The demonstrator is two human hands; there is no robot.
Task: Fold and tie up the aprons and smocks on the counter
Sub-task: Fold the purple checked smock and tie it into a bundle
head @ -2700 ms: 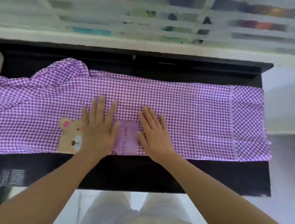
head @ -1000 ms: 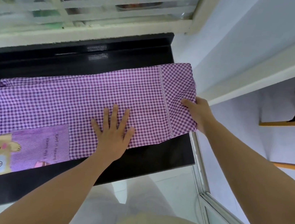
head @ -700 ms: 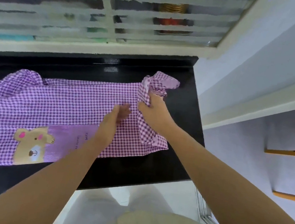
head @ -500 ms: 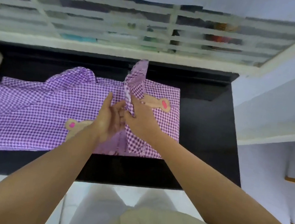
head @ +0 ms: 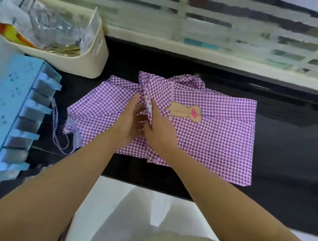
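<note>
Purple-and-white gingham smock (head: 212,140) lies on the black counter (head: 292,151), centre of view, folded over on itself into a rough rectangle. Its near edge sits close to the counter's front lip. Tan bear patch (head: 186,111) with a pink spot faces up on the top layer, lying sideways. No lettering is legible on it.

Both hands meet at a raised ridge of cloth left of the patch.
- Right hand (head: 161,134): thumb and fingers curled round the ridge, pinching it so the fold stands up off the layer below.
- Left hand (head: 128,124): thumb up, fingers curled in against the same ridge and touching the right hand. Can't tell whether it actually has cloth in its grip, since the contact is hidden between the hands.

A thin gingham tie string (head: 56,126) trails off the smock's left end onto the counter, loose and looped.

Left of that is a blue rack (head: 2,110) with slotted compartments, just beside the string. Behind it is a cream bin (head: 88,61) holding crinkled plastic packets (head: 43,22); the print on them is too blurred to read. White window bars (head: 231,10) run along the back.
</note>
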